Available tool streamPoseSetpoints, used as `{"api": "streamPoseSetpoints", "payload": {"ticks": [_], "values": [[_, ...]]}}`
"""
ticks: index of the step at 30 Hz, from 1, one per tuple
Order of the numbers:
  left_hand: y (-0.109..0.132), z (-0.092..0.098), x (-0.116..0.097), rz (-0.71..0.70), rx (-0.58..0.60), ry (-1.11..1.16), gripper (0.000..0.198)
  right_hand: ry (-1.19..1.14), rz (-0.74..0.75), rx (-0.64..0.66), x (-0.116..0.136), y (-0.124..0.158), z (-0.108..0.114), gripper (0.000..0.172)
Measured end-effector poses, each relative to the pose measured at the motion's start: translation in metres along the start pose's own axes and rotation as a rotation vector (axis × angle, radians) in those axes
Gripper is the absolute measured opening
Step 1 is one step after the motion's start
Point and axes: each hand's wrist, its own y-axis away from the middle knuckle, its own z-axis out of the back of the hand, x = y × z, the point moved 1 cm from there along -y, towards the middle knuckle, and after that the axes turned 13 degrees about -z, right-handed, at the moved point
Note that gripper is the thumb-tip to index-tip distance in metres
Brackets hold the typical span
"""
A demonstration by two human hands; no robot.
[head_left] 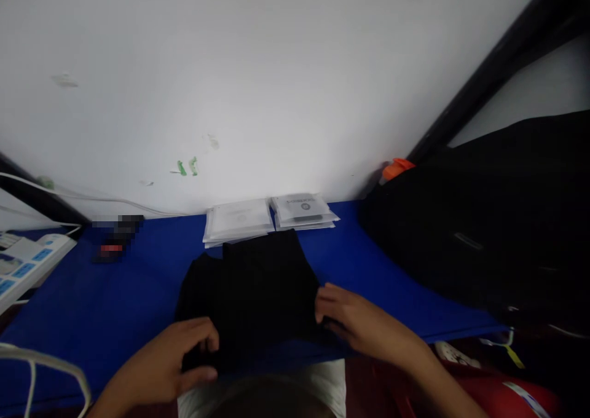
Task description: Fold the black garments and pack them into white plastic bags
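A folded black garment (258, 295) lies on the blue-covered table in front of me, a narrower fold sticking out on its left. My left hand (184, 356) is at its lower left edge, fingers bent and thumb held apart, with dark cloth beneath them. On the opposite edge, my right hand (345, 316) has its fingers curled against the cloth and appears to pinch it; the fingertips are partly hidden. Just behind the garment are two stacks of flat white packets, the left stack (239, 218) touching or nearly touching it and the right stack (304, 210) by the wall.
A large heap of black cloth (483, 221) covers the table's right end, with an orange item (397, 168) behind it. At left are a white box (32, 270) with blue labels, a partly blurred dark object (117, 240) and a white cable (106, 200). Something red (498, 393) is below right.
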Motion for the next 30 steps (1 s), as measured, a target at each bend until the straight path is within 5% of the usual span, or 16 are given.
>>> {"api": "streamPoseSetpoints", "payload": {"ticks": [3,5,10,14,20,26,30], "values": [[-0.003,-0.013,0.005,0.107,-0.004,0.036,0.040,0.005,-0.092,0.073,-0.004,0.008,-0.016,0.019],[-0.013,-0.019,0.011,0.149,-0.104,-0.040,0.035,-0.021,-0.092,0.064,-0.010,0.000,-0.017,0.014],[-0.038,-0.038,0.025,0.112,-0.379,-0.447,0.049,0.130,-0.095,-0.316,-0.042,-0.063,0.009,0.027],[-0.039,-0.062,0.038,0.124,-0.366,-0.640,0.085,0.448,-0.239,-0.562,-0.077,-0.124,0.025,0.045],[-0.031,-0.077,0.048,0.122,-0.333,-0.685,0.088,0.511,-0.280,-0.613,-0.101,-0.170,0.033,0.043],[-0.037,-0.065,0.047,0.094,-0.400,-0.604,0.086,0.522,-0.256,-0.681,-0.062,-0.151,0.042,0.041],[-0.053,-0.050,0.023,0.055,-0.772,-0.550,0.076,0.500,-0.036,-0.747,-0.002,-0.113,0.016,0.040]]}}
